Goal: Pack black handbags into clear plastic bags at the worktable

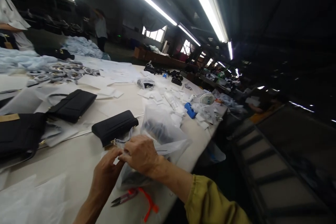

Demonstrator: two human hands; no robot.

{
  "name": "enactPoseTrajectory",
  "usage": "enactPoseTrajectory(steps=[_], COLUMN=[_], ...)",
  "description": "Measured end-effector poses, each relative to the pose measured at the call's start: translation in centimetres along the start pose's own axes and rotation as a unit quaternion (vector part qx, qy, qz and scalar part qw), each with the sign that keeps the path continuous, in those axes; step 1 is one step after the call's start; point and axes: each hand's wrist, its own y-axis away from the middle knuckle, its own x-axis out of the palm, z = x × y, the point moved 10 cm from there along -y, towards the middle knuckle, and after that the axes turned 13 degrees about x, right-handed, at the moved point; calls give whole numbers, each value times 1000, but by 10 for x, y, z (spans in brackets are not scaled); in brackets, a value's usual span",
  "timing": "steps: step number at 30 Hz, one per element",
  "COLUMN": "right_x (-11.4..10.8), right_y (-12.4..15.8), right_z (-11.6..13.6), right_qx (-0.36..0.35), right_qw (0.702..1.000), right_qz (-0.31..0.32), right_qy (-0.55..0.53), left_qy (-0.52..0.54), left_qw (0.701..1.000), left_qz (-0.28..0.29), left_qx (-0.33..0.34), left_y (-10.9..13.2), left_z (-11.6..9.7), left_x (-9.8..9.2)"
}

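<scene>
My left hand point(107, 169) and my right hand point(141, 154) meet with fingers pinched together. What they grip between the fingertips is too small and hidden to make out. Just beyond my fingers lies a black handbag point(115, 126) with gold-coloured hardware point(113, 142) at its near edge. Under and beside my right hand is a frosted plastic bag point(168, 129) with something dark inside. A pair of thread snips point(124, 197) with an orange-red ribbon point(149, 204) rests on the table point(78, 168) below my hands.
More black handbags point(73, 105) lie to the left. Clear plastic sleeves point(34, 199) cover the near left corner. Metal rings point(68, 71), a blue tape dispenser point(190, 110) and a small fan point(207, 98) stand farther back. Another person point(101, 29) stands in the background. The table's edge runs along the right.
</scene>
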Motion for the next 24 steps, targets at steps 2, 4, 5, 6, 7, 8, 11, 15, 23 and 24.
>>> enactPoseTrajectory(steps=[2, 4, 5, 6, 7, 8, 11, 15, 23, 24], right_x=[-5, -7, -7, -7, -8, -9, -12, -18, -54, -53], right_y=[-1, -1, -1, -1, -1, -1, -3, -5, -11, -11], right_z=[4, 6, 6, 5, 3, 1, -6, -21, -20, -11], right_qx=[-7, -14, -16, -16, -15, -13, 4, 69, 77, 38], right_qw=[1000, 999, 999, 999, 999, 999, 998, 987, 963, 974], right_qz=[-18, -27, -29, -31, -33, -35, -27, 18, 0, -1], right_qy=[-8, -11, -14, -17, -21, -26, -51, -143, -257, -222], left_qy=[1, 5, 10, 14, 16, 17, 17, 27, 46, 49], left_qw=[1000, 1000, 1000, 1000, 1000, 999, 999, 998, 995, 995], left_qz=[3, -3, -4, -3, 2, 6, 8, 16, 10, 7], left_qx=[-4, -10, -13, -17, -25, -33, -47, -55, -89, -84], left_y=[-2, -4, -5, -5, -5, -4, -3, -4, 4, 5], left_z=[-3, -3, -1, 1, 4, 6, 10, 6, 16, 15], left_x=[0, -2, -2, -2, -1, 0, 0, 3, 2, 1])
